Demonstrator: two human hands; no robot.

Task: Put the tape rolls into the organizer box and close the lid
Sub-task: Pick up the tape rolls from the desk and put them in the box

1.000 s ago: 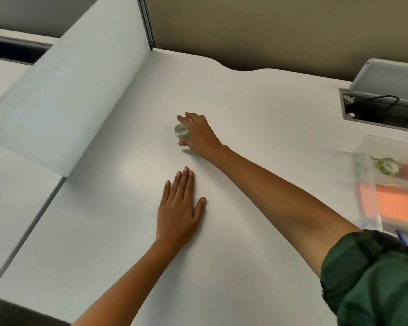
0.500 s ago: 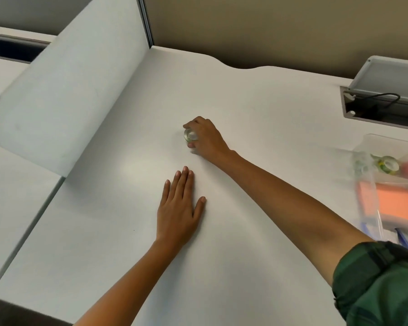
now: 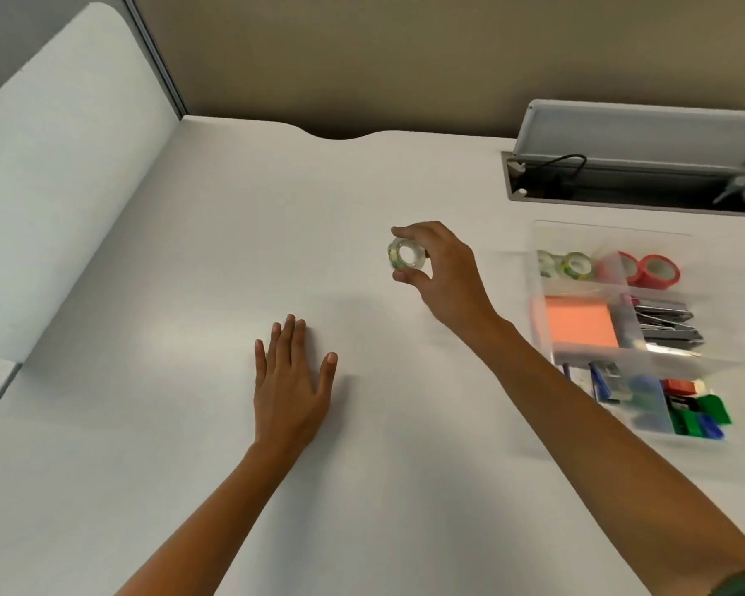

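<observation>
While the right hand (image 3: 444,273) pinches a small clear tape roll (image 3: 407,256) between thumb and fingertips, lifted off the white desk (image 3: 190,423), the left hand (image 3: 291,389) lies flat and open on the desk, near and left of it, holding nothing. The roll sits mid-desk, left of the clear organizer box (image 3: 620,359), not yet over it. In the box's far compartment there are already two greenish patterned tape rolls (image 3: 570,265) and two red tape rolls (image 3: 646,271); nearer compartments hold an orange sticky-note pad (image 3: 579,322), metal binder clips (image 3: 667,324) and coloured small stationery (image 3: 689,410). No other loose rolls visible on the desk, so this looks like the last one. The box is open; its lid can't be made out clearly. Left to do: drop this roll in, close lid. Judged well past halfway.
</observation>
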